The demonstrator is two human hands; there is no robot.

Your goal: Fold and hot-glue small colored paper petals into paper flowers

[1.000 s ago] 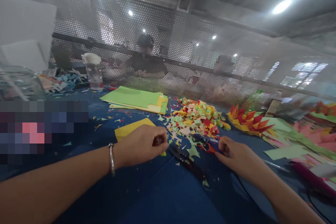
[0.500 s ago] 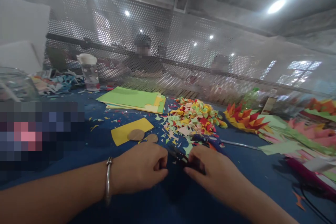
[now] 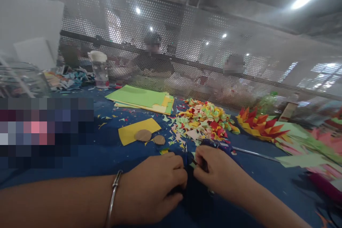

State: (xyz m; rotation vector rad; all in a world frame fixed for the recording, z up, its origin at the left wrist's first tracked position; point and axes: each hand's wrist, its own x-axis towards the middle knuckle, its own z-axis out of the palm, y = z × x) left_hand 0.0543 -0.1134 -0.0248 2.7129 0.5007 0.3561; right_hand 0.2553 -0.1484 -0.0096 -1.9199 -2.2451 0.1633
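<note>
My two hands meet low in the middle over the blue table (image 3: 101, 153). My left hand (image 3: 156, 185), with a silver bangle (image 3: 113, 196) at the wrist, is closed, fingers curled down onto something dark that they hide. My right hand (image 3: 217, 172) is closed too, its fingertips pinching the end of the dark scissors (image 3: 188, 159) that show between the hands. Just beyond the fingers lie a yellow paper sheet (image 3: 133, 130) with two brown card discs (image 3: 143, 135) and a heap of coloured paper scraps (image 3: 205, 119).
A stack of green and yellow sheets (image 3: 139, 97) lies further back, a lidded cup (image 3: 99, 69) to the far left. Spiky orange-red folded paper (image 3: 258, 124), a thin metal rod (image 3: 253, 153) and green and pink cut-outs (image 3: 301, 149) fill the right. Behind a perforated screen (image 3: 187, 53) sit two people.
Both hands have drawn back toward me and together. My right hand moved left onto the dark scissors, and my left hand left the yellow sheet, uncovering the two brown discs.
</note>
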